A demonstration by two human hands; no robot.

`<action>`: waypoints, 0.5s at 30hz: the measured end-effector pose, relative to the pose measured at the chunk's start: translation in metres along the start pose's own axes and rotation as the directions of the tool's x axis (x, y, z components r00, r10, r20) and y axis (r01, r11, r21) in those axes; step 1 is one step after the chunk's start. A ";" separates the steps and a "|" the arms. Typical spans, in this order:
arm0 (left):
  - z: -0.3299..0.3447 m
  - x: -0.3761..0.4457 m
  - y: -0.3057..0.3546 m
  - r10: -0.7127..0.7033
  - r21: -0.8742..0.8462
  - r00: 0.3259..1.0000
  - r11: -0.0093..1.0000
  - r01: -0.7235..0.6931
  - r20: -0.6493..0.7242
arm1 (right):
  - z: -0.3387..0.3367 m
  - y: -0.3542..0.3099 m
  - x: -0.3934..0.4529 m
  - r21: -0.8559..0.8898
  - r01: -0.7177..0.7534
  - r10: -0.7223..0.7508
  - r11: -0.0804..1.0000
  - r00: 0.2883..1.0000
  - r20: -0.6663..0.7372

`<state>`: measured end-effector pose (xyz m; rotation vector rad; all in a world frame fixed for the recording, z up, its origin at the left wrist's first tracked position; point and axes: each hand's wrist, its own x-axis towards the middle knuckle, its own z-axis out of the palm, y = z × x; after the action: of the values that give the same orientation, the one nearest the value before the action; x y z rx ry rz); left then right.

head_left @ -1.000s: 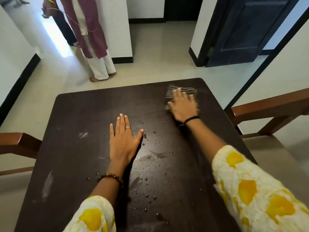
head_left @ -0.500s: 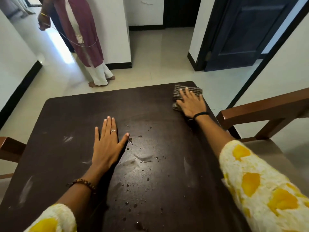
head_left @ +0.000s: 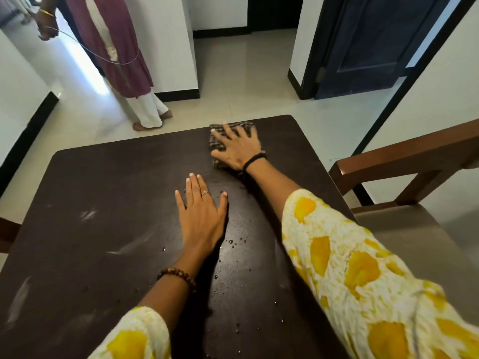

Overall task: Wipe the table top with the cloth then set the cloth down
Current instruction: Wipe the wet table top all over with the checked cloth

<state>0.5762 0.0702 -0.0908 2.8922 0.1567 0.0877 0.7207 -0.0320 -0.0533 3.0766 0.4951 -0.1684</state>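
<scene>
The dark brown table top (head_left: 108, 193) fills the lower view, with water drops near its middle and pale smears at the left. A folded checked cloth (head_left: 246, 127) lies near the far edge, right of centre. My right hand (head_left: 237, 149) presses flat on the cloth with fingers spread, covering most of it. My left hand (head_left: 201, 216) rests palm down on the bare table, fingers apart, holding nothing.
A wooden chair (head_left: 404, 161) with a grey seat stands against the table's right side. Part of another chair (head_left: 7, 229) shows at the left edge. A person in a maroon top (head_left: 116, 47) stands on the tiled floor beyond the far left corner. A dark door (head_left: 363, 42) is behind.
My right hand has slid the cloth leftward along the far edge, away from the right corner. My left hand stays flat on the table; the view has shifted.
</scene>
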 end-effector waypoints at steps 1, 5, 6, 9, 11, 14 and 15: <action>0.000 -0.001 -0.001 0.009 -0.008 1.000 1.000 -0.009 -0.005 | 0.003 0.013 0.005 0.003 -0.038 0.038 0.999 0.999 -0.017; 0.001 0.000 -0.001 0.015 -0.007 1.000 1.000 -0.015 -0.018 | 0.008 0.078 0.008 0.093 -0.267 0.268 0.959 0.963 -0.003; 0.002 -0.001 -0.002 0.012 -0.003 1.000 1.000 -0.012 -0.019 | 0.008 0.087 0.005 0.114 -0.321 0.323 0.940 0.946 0.001; 0.001 -0.002 -0.002 -0.001 -0.006 1.000 1.000 0.001 -0.021 | 0.010 0.084 -0.005 0.127 -0.393 0.398 0.911 0.917 -0.015; 0.001 -0.003 0.000 -0.003 -0.005 1.000 1.000 0.003 -0.021 | 0.013 0.060 -0.010 0.106 -0.327 0.333 0.939 0.942 -0.037; 0.000 -0.002 -0.001 -0.007 -0.006 1.000 1.000 0.006 -0.014 | 0.016 0.007 -0.015 0.057 -0.093 0.097 0.994 0.992 -0.076; -0.001 -0.002 -0.001 -0.006 -0.005 1.000 1.000 0.006 -0.012 | 0.015 -0.008 -0.016 0.044 -0.017 0.020 0.999 0.997 -0.074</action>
<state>0.5742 0.0709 -0.0904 2.8866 0.1668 0.1038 0.7015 -0.0303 -0.0663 3.1385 0.4715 -0.0655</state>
